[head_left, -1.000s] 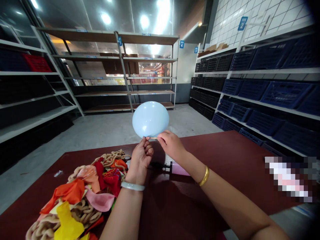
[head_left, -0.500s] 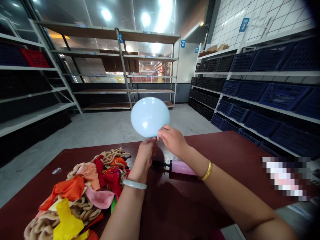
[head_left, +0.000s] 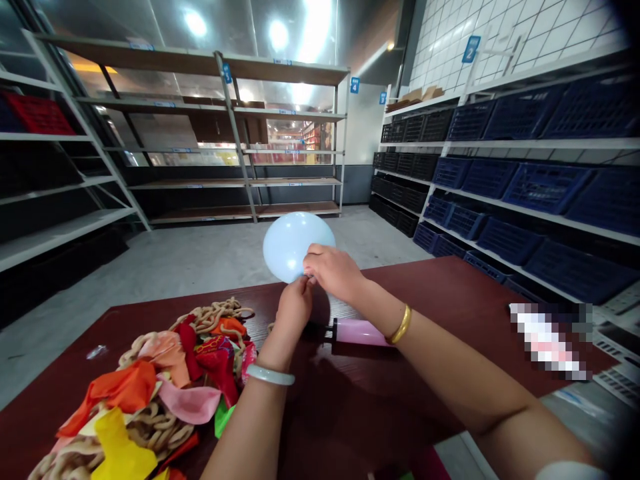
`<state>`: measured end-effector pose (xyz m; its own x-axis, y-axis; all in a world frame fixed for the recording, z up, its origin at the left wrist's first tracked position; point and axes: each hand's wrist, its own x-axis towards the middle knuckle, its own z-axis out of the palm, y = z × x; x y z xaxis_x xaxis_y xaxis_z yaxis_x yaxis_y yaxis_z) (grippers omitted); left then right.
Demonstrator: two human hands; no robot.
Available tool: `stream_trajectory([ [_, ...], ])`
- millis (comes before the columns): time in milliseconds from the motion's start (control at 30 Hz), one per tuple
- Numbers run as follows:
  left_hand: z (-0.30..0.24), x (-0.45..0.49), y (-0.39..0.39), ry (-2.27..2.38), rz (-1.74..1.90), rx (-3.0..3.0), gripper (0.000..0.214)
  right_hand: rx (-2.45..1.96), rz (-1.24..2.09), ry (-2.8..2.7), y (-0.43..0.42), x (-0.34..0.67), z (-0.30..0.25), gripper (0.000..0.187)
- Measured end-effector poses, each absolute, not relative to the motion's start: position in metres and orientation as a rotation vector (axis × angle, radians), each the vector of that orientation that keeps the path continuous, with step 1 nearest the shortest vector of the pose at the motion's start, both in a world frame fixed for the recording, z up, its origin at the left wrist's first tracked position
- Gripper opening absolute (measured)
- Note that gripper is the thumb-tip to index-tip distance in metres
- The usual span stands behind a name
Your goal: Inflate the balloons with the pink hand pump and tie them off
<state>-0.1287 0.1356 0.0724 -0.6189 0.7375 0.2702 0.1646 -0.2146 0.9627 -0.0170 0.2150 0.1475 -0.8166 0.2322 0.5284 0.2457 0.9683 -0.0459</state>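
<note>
A pale blue inflated balloon [head_left: 290, 243] is held up over the table's far edge. Its neck sits between the fingertips of both hands. My left hand [head_left: 296, 301] pinches it from below, closed. My right hand [head_left: 334, 270] is closed at the same spot from the right, fingertips meeting the left ones; the neck itself is mostly hidden. Under my right forearm lies a pink balloon pump [head_left: 361, 332] with a black end, partly covered by my left hand. Left of my left arm is a heap of limp balloons [head_left: 190, 403] in several colours, mixed with beige rope [head_left: 165, 427].
The dark red table [head_left: 400, 387] extends under everything. A small clear plastic scrap [head_left: 97, 352] lies at its left, and a blurred-out item [head_left: 547, 340] at its right. Metal shelves [head_left: 235, 120] stand at the back, racks with blue crates [head_left: 545, 187] on the right.
The balloon sits slightly lower, and my right fingers have moved in over its neck, closer to my left fingertips. The camera view has shifted a little to the right.
</note>
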Motion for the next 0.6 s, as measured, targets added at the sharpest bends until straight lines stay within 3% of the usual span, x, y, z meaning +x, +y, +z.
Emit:
stream_trajectory([
  [200, 0.078, -0.126, 0.133, 1.657, 1.863, 1.040, 0.017, -0.198, -0.106, -2.610, 0.211, -0.027, 0.153, 0.016],
  [400, 0.088, -0.124, 0.123, 1.248, 1.921, 0.687, 0.018, -0.342, 0.361, -2.189, 0.209, -0.006, 0.145, 0.026],
  [500, 0.095, -0.124, 0.120, 1.133, 1.917, 0.645, 0.019, -0.551, 0.846, -2.172, 0.211, -0.002, 0.127, 0.036],
  [600, 0.100, -0.120, 0.117, 0.947, 1.858, 0.634, 0.021, -0.545, 1.523, -2.029, 0.214, -0.012, 0.107, 0.021],
])
